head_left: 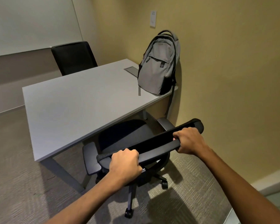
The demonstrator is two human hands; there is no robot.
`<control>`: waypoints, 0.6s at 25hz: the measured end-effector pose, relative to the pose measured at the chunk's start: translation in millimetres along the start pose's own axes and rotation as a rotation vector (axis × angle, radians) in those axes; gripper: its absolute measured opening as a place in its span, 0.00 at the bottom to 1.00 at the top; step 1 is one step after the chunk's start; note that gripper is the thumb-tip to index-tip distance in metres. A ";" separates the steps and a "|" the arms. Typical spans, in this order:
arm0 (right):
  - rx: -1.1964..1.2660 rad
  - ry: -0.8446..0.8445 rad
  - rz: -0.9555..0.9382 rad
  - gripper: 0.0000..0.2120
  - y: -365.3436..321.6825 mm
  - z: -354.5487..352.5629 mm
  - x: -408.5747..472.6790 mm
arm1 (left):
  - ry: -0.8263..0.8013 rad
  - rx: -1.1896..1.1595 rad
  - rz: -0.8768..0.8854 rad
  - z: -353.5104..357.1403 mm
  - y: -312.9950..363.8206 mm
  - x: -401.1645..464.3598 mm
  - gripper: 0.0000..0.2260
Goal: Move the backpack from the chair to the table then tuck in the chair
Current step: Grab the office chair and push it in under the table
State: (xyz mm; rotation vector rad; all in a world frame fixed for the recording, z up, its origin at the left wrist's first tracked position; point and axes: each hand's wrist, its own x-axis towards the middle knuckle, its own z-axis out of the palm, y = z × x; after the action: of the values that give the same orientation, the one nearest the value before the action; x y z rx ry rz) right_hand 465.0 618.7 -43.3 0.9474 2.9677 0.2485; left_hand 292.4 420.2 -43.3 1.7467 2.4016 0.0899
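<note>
Now backpack upright on table, both hands gripping chair backrest.

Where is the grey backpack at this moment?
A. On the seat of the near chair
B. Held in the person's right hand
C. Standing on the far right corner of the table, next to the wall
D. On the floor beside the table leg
C: the backpack stands upright on the table at its far right corner by the wall, while the left hand and the right hand both grip the top of the chair backrest.
</note>
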 end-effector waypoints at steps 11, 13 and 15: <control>0.057 -0.036 -0.044 0.11 81.3 10.3 121.1 | 0.093 -0.099 0.012 -7.0 23.3 109.8 0.07; 0.071 -0.024 -0.048 0.09 89.9 10.9 138.9 | 0.087 -0.118 0.023 -11.5 23.5 124.9 0.05; 0.112 0.024 -0.060 0.09 95.1 12.4 153.4 | 0.062 -0.105 0.014 -13.6 19.2 139.6 0.05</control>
State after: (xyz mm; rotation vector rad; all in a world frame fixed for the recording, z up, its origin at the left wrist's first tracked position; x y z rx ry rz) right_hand 395.3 785.5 -35.6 0.8700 3.0545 0.0938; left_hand 266.3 559.4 -41.3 1.7388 2.3804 0.2705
